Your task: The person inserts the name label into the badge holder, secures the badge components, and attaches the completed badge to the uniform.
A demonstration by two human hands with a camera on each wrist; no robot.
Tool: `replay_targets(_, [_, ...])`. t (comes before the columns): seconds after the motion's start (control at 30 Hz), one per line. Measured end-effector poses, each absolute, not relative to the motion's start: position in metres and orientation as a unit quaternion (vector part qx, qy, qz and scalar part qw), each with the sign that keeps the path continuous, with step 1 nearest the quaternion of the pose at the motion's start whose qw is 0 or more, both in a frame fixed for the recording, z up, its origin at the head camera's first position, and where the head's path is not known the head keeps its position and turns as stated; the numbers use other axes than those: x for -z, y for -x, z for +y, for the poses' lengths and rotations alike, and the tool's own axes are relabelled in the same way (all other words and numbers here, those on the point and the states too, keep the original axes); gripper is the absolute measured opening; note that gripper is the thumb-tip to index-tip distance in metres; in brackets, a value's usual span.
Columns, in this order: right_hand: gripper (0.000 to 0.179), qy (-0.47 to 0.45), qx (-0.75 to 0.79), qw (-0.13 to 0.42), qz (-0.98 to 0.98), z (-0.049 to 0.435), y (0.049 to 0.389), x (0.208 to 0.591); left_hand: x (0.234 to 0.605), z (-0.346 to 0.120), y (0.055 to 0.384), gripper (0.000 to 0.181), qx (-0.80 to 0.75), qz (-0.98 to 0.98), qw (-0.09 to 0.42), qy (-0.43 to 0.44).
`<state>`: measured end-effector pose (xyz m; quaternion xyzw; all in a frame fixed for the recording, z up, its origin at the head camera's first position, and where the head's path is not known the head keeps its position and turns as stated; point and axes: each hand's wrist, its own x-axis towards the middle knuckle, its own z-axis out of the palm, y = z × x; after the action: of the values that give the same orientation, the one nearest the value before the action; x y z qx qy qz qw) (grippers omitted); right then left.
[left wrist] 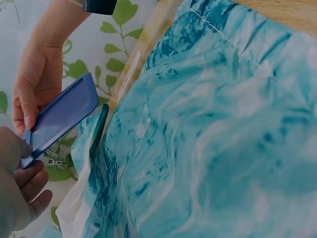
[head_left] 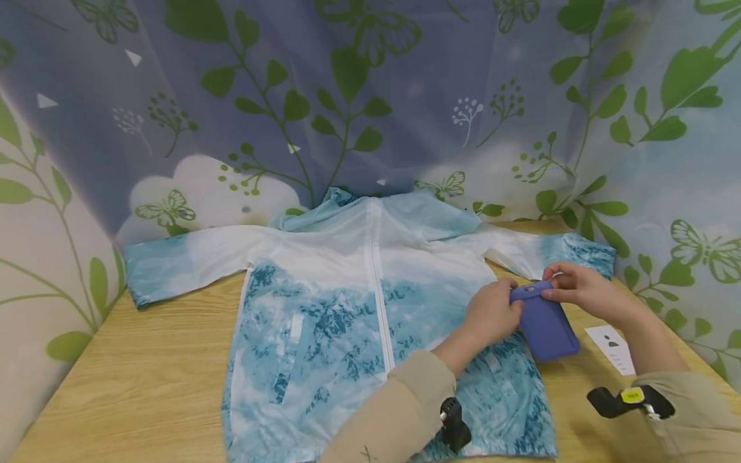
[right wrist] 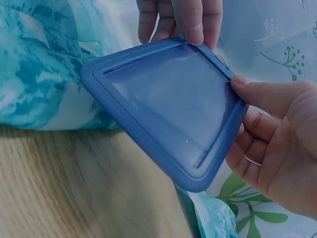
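Note:
Both hands hold a blue-purple badge holder (head_left: 547, 329) above the table, near the right side of a jacket. My left hand (head_left: 491, 312) pinches its slotted end at the left corner, and my right hand (head_left: 585, 290) pinches the same end at the right corner. A clear window (right wrist: 171, 99) within a raised rim shows in the right wrist view; no card can be made out in it. On the table to the right lies a white card (head_left: 612, 349) with a printed figure and small lines of text, close to the right forearm.
The blue and white zip jacket (head_left: 324, 308) lies spread over the wooden table (head_left: 156, 379), sleeves out to both sides. Behind it hangs a leaf-patterned cloth (head_left: 405, 122). Straps with black devices sit on both sleeved wrists.

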<state>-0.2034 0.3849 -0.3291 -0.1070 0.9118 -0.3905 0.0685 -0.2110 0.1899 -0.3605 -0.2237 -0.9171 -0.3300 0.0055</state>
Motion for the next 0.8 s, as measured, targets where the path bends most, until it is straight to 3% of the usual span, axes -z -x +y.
replay_targets(0.57, [0.028, 0.127, 0.415, 0.064, 0.899, 0.358, 0.22, 0.328, 0.359, 0.169, 0.223, 0.021, 0.383, -0.9, 0.063, 0.197])
replay_targets(0.8, [0.03, 0.124, 0.415, 0.059, 0.9, 0.342, 0.225, 0.324, 0.358, 0.156, 0.229, 0.022, 0.41, -0.889, 0.057, 0.194])
